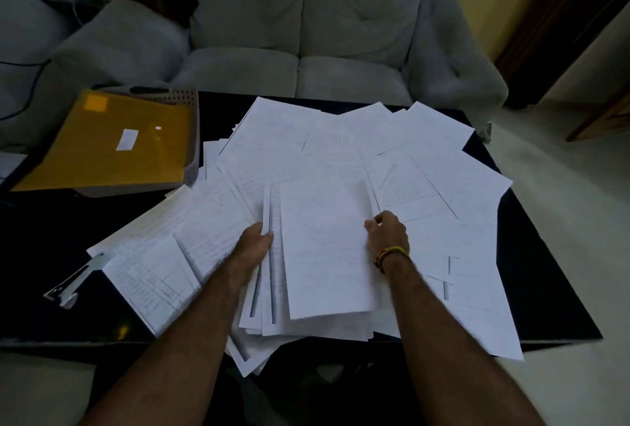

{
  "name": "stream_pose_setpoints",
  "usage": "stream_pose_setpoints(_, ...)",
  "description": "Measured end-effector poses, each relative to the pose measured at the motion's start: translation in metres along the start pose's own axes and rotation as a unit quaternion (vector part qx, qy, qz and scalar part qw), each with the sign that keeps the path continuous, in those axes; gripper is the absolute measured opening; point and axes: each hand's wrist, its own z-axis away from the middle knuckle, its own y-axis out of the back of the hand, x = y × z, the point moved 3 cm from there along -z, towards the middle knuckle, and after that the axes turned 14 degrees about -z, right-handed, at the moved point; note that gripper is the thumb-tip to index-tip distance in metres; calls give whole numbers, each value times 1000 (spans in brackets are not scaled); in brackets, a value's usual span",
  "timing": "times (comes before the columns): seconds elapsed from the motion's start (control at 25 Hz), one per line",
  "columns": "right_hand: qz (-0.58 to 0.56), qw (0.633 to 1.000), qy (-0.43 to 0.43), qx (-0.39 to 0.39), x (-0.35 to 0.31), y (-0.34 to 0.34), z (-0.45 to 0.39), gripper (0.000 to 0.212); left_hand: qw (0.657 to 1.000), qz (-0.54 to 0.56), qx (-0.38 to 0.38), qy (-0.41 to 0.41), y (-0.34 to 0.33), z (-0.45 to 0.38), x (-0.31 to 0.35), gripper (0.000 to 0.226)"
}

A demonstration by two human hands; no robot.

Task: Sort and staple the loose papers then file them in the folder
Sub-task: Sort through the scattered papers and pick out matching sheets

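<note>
Many loose white papers (341, 153) lie spread over a black table (531, 272). A gathered stack of sheets (324, 255) sits in front of me. My left hand (254, 246) grips the stack's left edge. My right hand (388, 233), with a coloured thread band at the wrist, pinches the right edge of the top sheet. A yellow folder (112, 146) rests on a grey perforated tray (189, 139) at the table's back left. A silver stapler (73, 280) lies on the table at the left, beside the papers.
A grey sofa (306, 33) stands right behind the table. Cables and a side surface (34, 67) sit at the far left. Light floor (579, 221) shows to the right of the table, with a wooden door frame (562, 16) beyond.
</note>
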Motion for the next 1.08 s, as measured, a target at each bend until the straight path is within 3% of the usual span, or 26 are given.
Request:
stream_pose_setpoints(0.12, 33, 999, 24, 13, -2, -13, 12, 21, 997, 48, 40, 38, 0, 9, 13, 51)
stream_pose_setpoints(0.24, 32, 998, 43, 46, -4, -15, 25, 35, 996, -50, 64, -42, -3, 21, 17, 41)
stream_pose_setpoints(0.36, -63, 997, 43, 20, -20, 1, 22, 68, 988, 1, 88, -129, 7, 34, 36, 32)
stream_pose_setpoints(0.4, -140, 988, 60, -5, -33, 7, 19, 63, 982, 39, 96, -160, 14, 38, 48, 28)
stream_pose_setpoints(0.48, -252, 956, 151, -14, -72, 25, 27, 32, 963, 96, 142, -207, 32, 47, 79, 24)
stream_pose_setpoints(0.56, -287, 905, 305, 77, -114, 44, 50, 23, 940, 123, 204, -245, 48, 59, 111, 21)
stream_pose_setpoints(0.64, -286, 859, 392, 166, -134, 50, 78, 20, 923, 114, 235, -283, 54, 73, 132, 23)
stream_pose_setpoints(0.72, -284, 854, 402, 169, -127, 37, 94, 14, 910, 64, 262, -315, 55, 77, 134, 41)
stream_pose_setpoints(0.84, -300, 870, 379, 97, -116, 29, 98, 35, 878, 3, 309, -365, 66, 80, 138, 70)
stream_pose_setpoints(0.96, -254, 838, 458, 153, -143, 47, 98, 55, 817, -71, 397, -411, 74, 88, 157, 58)
stream_pose_setpoints(1.08, -143, 799, 534, 235, -171, 55, 94, 34, 793, -77, 430, -425, 74, 84, 161, 40)
